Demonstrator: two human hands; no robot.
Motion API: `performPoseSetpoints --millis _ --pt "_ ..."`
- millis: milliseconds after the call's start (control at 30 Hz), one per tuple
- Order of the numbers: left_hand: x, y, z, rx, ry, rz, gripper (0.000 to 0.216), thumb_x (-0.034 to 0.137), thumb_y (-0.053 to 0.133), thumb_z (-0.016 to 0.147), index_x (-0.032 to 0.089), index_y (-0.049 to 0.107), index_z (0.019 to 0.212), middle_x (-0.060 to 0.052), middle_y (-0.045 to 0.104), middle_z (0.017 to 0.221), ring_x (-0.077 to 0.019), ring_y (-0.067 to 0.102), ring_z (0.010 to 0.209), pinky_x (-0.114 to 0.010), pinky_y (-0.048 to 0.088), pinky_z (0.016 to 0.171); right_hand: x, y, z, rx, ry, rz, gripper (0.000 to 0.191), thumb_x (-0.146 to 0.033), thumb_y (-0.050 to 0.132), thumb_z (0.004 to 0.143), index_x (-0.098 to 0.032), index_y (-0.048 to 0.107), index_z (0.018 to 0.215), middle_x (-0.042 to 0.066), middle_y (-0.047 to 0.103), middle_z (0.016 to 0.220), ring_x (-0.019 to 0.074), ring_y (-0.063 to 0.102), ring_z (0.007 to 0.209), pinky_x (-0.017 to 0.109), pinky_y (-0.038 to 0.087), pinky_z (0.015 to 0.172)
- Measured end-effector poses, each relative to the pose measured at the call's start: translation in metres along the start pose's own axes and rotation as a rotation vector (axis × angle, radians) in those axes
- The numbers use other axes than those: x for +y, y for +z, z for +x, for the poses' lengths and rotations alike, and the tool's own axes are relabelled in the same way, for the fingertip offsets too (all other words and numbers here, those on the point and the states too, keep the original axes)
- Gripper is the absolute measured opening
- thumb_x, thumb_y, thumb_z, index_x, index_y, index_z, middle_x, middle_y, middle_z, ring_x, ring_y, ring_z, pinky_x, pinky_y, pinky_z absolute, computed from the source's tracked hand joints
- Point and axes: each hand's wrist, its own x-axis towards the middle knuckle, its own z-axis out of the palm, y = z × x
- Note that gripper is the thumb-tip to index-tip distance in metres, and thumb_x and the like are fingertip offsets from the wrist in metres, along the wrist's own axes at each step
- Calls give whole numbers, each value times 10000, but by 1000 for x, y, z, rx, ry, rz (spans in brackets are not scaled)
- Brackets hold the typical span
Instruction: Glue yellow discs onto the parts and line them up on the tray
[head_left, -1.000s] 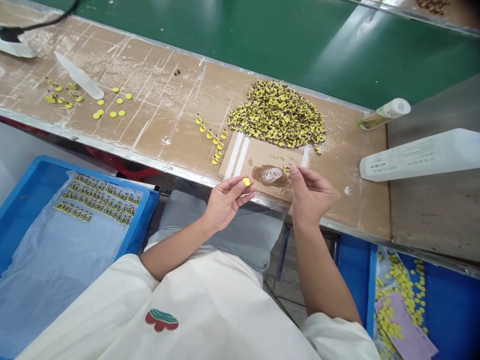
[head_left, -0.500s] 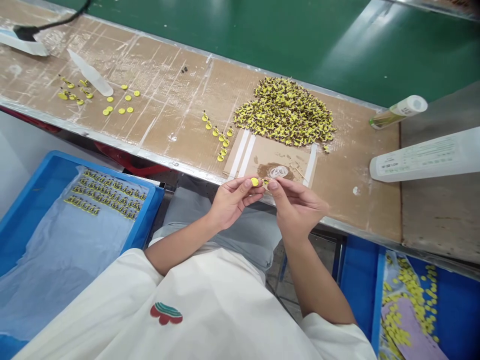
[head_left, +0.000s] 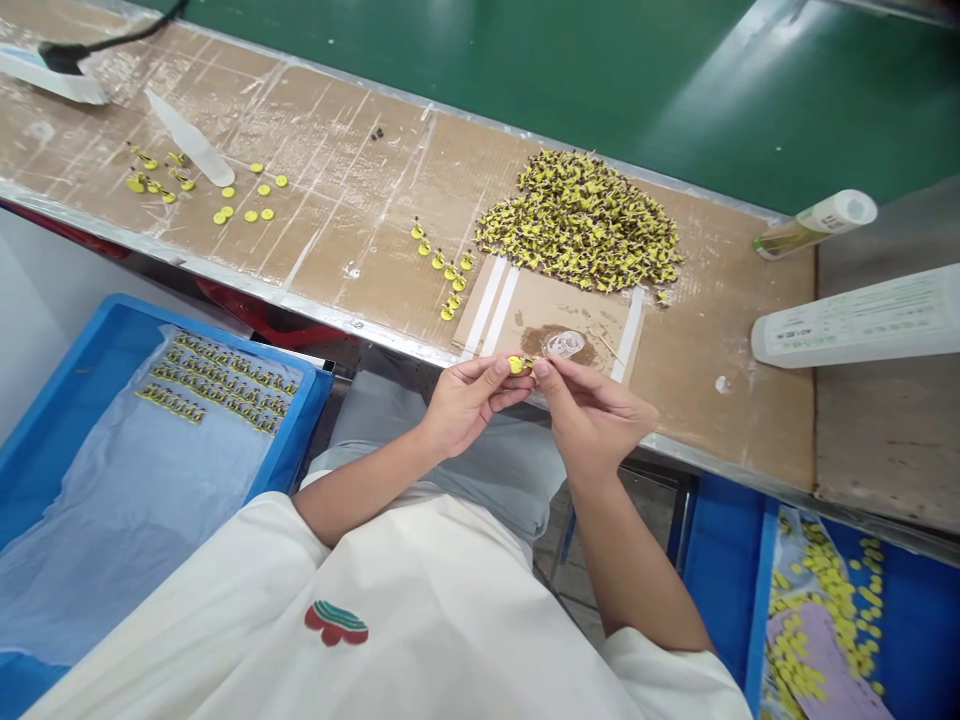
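Between thumb and fingers, my left hand [head_left: 466, 405] pinches a small yellow disc [head_left: 515, 365]. My right hand [head_left: 596, 415] is closed on a small yellow-and-dark figure [head_left: 529, 364], whose end meets the disc; my fingertips hide much of it. Both hands are held just above the bench's front edge, before a cardboard pad [head_left: 517, 315] with white tape strips and a wet patch. Behind the pad lies a large heap of small yellow-and-dark figures [head_left: 585, 220]. Several figures on yellow discs [head_left: 452, 272] stand left of the pad.
Loose yellow discs [head_left: 251, 215] lie near a white nozzle-tipped bottle [head_left: 191, 140]. Two bottles, one small [head_left: 814, 225] and one large [head_left: 862, 315], stand at right. A blue tray [head_left: 112, 320] at lower left holds rows of figures; a blue bin [head_left: 761, 600] at lower right holds many discs.
The disc has tilted and the figure now meets it, where a small gap showed before. The hands stay nearly in place; the view has shifted slightly.
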Motion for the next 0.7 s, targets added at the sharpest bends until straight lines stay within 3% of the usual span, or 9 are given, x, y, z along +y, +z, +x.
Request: performPoseSetpoints --millis 333,700 --pt "0 1 -1 19 -7 12 325 355 770 728 142 735 972 -56 753 929 -129 709 830 -233 548 829 0 0 0 0 -17 -1 178 -191 804 703 -210 762 875 18 757 867 183 720 741 333 623 727" --pt "-3 -4 1 1 19 2 249 307 752 757 163 742 960 -37 756 920 -115 710 831 -217 555 818 4 -2 0 -61 -102 -34 190 -166 798 707 -226 761 883 15 756 864 203 724 776 370 616 774"
